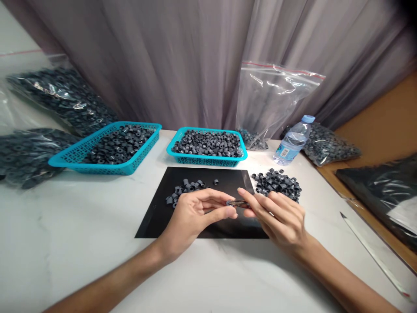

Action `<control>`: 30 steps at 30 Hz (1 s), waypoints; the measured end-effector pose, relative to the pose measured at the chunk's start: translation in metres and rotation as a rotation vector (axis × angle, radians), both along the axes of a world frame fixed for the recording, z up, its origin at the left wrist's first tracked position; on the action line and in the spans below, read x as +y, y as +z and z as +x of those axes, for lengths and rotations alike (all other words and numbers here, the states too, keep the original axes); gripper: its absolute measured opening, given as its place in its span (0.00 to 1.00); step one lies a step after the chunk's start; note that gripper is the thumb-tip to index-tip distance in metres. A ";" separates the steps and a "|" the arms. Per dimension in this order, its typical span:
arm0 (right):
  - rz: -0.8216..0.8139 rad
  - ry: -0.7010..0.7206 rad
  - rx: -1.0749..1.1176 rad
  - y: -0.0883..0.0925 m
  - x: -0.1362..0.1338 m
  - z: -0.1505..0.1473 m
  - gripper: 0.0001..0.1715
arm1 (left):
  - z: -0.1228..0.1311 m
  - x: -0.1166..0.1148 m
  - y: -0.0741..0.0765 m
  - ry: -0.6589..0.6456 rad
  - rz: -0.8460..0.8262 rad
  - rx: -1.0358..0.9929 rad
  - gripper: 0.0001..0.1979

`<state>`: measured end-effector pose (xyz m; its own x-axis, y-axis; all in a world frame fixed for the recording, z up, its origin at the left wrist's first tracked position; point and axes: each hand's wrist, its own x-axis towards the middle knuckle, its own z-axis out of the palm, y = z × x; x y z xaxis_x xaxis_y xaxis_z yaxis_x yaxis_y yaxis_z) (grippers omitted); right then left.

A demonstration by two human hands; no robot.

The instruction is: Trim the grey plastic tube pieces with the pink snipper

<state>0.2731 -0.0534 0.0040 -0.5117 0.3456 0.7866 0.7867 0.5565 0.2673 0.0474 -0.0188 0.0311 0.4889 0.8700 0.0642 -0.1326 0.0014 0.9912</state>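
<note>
Single head-worn view across the table [97, 252].
The camera looks forward and steeply down from the wearer's side, facing the table's far edge and the curtain [146, 65] behind it. It stands near: the left hand [192, 213] and right hand [283, 217] appear below mid-frame, and the table's right edge runs obliquely through the view.

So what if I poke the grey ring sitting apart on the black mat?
The ring might roll if tipped sideways, since its outside looks round. It's probably light, being small and hollow. It may slide, as the mat looks smooth.
</note>
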 end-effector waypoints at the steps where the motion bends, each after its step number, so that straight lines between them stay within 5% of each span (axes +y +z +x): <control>1: 0.006 0.005 0.004 0.000 0.000 0.000 0.36 | 0.000 0.000 0.000 0.001 -0.001 0.000 0.08; 30: -0.008 -0.011 0.002 -0.002 0.002 0.003 0.38 | -0.001 0.000 -0.008 0.056 0.112 0.039 0.09</control>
<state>0.2766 -0.0519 0.0024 -0.5062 0.3575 0.7848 0.7933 0.5499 0.2612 0.0463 -0.0191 0.0231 0.4438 0.8844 0.1443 -0.0909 -0.1158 0.9891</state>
